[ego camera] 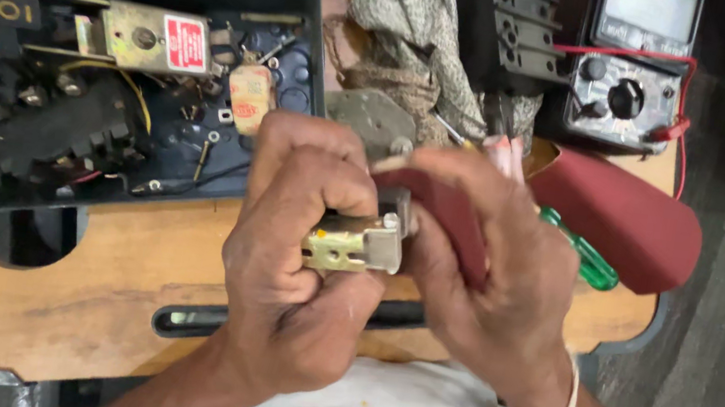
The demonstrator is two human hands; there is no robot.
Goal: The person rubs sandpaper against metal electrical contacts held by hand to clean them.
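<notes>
My left hand (299, 251) grips a small brass and grey metal switch part (355, 242) over the wooden table (86, 288). My right hand (487, 259) presses a folded piece of dark red sandpaper (446, 211) against the top of that part. Both hands meet at the middle of the view, above my white shirt.
An open black electrical box (115, 84) with contacts, wires and a red-labelled part lies at the left. A larger red sandpaper sheet (625, 221), a green-handled screwdriver (586, 259), a multimeter (631, 71) with red lead, a black terminal block (510, 26) and a cloth (406, 30) lie behind.
</notes>
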